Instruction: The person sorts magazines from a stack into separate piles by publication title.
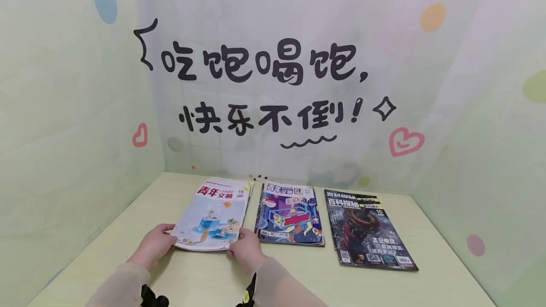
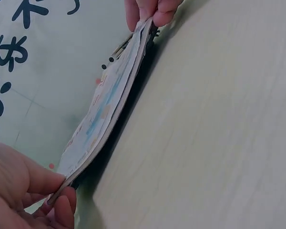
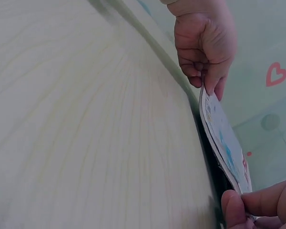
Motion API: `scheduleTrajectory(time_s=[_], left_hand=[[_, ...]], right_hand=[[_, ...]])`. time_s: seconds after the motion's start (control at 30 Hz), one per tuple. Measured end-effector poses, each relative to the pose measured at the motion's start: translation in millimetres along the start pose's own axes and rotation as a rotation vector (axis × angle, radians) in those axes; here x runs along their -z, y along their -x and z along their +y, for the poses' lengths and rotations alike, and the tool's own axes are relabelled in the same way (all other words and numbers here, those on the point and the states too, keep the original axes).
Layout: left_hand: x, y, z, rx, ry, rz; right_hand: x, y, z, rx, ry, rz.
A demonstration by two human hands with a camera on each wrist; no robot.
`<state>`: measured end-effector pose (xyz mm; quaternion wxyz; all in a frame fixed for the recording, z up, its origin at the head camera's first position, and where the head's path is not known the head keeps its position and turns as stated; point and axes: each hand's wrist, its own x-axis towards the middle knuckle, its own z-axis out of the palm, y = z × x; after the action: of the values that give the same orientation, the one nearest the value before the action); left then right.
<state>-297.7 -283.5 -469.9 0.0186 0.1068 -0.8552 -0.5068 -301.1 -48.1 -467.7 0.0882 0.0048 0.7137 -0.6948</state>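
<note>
Both hands pinch a magazine (image 1: 211, 219) with a pale cover, red title characters and a blue seaside picture, at the left of the table. My left hand (image 1: 155, 245) grips its near left corner, thumb on top and fingers curled beneath. At the near right corner, my right hand (image 1: 248, 249) holds it the same way. In the left wrist view, the near edge of the magazine (image 2: 105, 109) shows layered pages above a dark gap over the table. The right wrist view shows the magazine (image 3: 224, 138) bowed slightly between the two hands.
Right of the held magazine lies a small stack of purple-covered magazines (image 1: 290, 214). Farther right, dark-covered magazines (image 1: 371, 231) overlap on the pale wooden table (image 1: 298, 274). A printed fabric backdrop (image 1: 273, 13) encloses the table at the back and both sides.
</note>
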Motion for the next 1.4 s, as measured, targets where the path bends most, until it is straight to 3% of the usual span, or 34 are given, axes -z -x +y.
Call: scheduleTrajectory(time_s=[0.3, 0.53, 0.8, 1.13, 1.4], left_hand=[[5.2, 1.3, -0.7, -0.002, -0.114, 0.017], [-0.4, 6.3, 20.4, -0.060, -0.188, 0.042], [-42.0, 16.2, 51.5, -0.102, -0.130, 0.023], [-98.4, 23.9, 77.2, -0.153, -0.079, -0.032], [-141.8, 21.3, 90.6, -0.176, -0.026, -0.074]], right_hand=[[5, 3.3, -2, -0.039, 0.181, -0.014], [25, 7.8, -7, -0.005, 0.330, -0.031], [68, 8.3, -11, 0.056, 0.337, -0.083], [133, 3.5, -7, 0.117, 0.350, 0.012], [168, 2.2, -4, 0.127, 0.324, 0.109]])
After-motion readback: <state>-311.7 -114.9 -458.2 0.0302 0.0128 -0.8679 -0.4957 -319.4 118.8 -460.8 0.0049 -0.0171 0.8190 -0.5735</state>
